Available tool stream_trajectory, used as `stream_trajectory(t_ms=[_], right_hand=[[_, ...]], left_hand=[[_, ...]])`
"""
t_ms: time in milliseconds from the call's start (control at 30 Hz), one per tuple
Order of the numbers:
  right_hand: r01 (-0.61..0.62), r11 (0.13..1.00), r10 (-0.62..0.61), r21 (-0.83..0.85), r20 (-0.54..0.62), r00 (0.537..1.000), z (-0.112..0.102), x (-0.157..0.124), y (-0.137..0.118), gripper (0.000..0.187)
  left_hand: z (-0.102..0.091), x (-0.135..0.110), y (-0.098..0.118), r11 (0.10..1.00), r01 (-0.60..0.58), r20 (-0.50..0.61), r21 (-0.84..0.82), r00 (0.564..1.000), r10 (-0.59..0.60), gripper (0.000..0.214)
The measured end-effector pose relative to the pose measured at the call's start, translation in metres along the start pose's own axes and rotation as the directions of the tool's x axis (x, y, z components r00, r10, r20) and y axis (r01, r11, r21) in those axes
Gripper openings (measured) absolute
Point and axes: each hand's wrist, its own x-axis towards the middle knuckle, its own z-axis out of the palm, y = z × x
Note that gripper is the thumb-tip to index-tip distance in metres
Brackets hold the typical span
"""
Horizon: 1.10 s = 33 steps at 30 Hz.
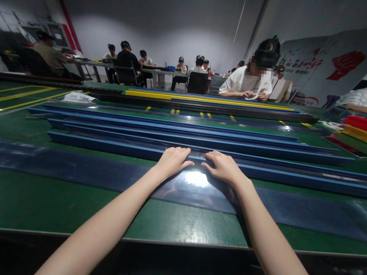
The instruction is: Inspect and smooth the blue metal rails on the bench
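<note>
Now my left hand [175,160] and right hand [224,165] grasp the nearest blue rail [108,146], where even, level pressure should work best.

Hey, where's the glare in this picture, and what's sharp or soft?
Head view: strong white glare on the glossy strip, fainter sheen on the green tabletop; head view: left hand and right hand fairly sharp; head view: distant seated people softer.

Left hand [174,159] and right hand [225,166] both had hold of a blue rail [101,145], shiny strip [81,170] lying nearer.
</note>
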Motion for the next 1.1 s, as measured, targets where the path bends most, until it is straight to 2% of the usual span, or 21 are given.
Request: stream_trajectory(t_ms=[233, 633, 833, 1100], right_hand=[[0.045, 0.998, -0.044, 0.034, -0.048, 0.998, 0.0024, -0.0009, 0.0026, 0.032], [0.054, 0.998, -0.053, 0.019, -0.052, 0.997, 0.0014, -0.0009, 0.0017, 0.031], [0.049, 0.999, -0.05, -0.015, -0.062, 0.997, 0.0023, -0.0014, 0.0012, 0.034], [0.082, 0.995, -0.087, -0.051, -0.12, 0.989, 0.0048, 0.0003, 0.0006, 0.023]], left_hand=[[0.0006, -0.0007, -0.0008, 0.997, -0.07, -0.009, -0.022, 0.998, 0.07, 0.028], [0.0052, -0.0006, -0.0029, 0.996, -0.078, -0.039, -0.044, 0.996, 0.077, 0.03], [0.0008, -0.0002, -0.0009, 0.997, -0.079, -0.011, -0.016, 0.997, 0.079, 0.028], [0.0031, 0.001, -0.0023, 0.996, -0.088, -0.013, 0.007, 0.996, 0.088, 0.031]])
